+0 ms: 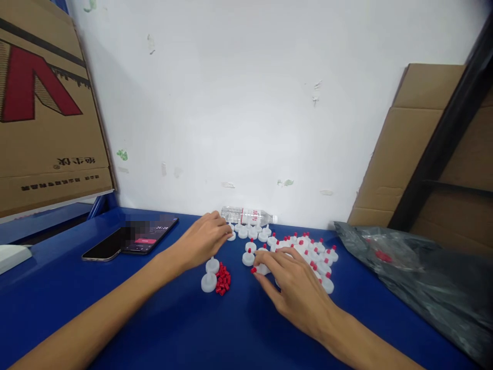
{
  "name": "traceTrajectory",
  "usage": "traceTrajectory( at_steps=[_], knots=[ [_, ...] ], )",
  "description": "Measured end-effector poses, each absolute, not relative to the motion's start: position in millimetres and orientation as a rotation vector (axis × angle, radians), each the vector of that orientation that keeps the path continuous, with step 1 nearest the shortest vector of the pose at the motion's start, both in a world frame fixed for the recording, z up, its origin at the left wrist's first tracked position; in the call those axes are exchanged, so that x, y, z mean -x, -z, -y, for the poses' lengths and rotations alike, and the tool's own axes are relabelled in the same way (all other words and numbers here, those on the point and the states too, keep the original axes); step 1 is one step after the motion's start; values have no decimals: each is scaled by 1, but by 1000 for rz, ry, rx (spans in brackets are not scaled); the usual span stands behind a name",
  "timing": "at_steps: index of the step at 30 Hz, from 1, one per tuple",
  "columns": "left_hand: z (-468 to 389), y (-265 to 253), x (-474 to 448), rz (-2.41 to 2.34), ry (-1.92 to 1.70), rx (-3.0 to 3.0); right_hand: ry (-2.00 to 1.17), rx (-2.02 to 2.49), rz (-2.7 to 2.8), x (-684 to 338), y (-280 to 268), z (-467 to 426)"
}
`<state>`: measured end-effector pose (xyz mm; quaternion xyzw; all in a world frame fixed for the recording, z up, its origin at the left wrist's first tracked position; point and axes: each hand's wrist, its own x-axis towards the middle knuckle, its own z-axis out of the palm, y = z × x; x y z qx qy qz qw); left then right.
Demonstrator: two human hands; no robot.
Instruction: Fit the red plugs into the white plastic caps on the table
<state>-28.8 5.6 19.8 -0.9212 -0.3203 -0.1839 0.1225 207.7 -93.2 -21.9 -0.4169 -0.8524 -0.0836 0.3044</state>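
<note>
My left hand (208,234) reaches toward the back, its fingertips pinched at a white nozzle cap (231,237) beside several similar ones without red tips. My right hand (295,280) has thumb and forefinger closed at a small red tip (253,270); whether it sits on the white cap partly hidden behind the fingers, I cannot tell. Around that hand stand several white caps with red tips (327,284), some covered by it. Between the hands lies a pile of loose red tips (223,280), touching two bare white caps (208,282).
A clear plastic bottle (248,215) lies against the wall behind the caps. Two phones (148,239) rest at the left on the blue table (173,329). A grey plastic bag (419,282) spreads at the right, with a clear bag (393,254) of red pieces on it. Cardboard (400,144) leans behind.
</note>
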Motion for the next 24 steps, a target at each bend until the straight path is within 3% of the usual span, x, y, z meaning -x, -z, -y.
traceTrajectory(
  at_steps=[5,15,24],
  knots=[
    [-19,-24,46,1158,134,2450,129,1028,2352,-205,27,93],
    [-12,-22,45,1193,96,2525,223,1103,2285,-210,28,88],
    [23,-25,19,766,785,2892,357,1168,2153,-207,25,91]
  ],
)
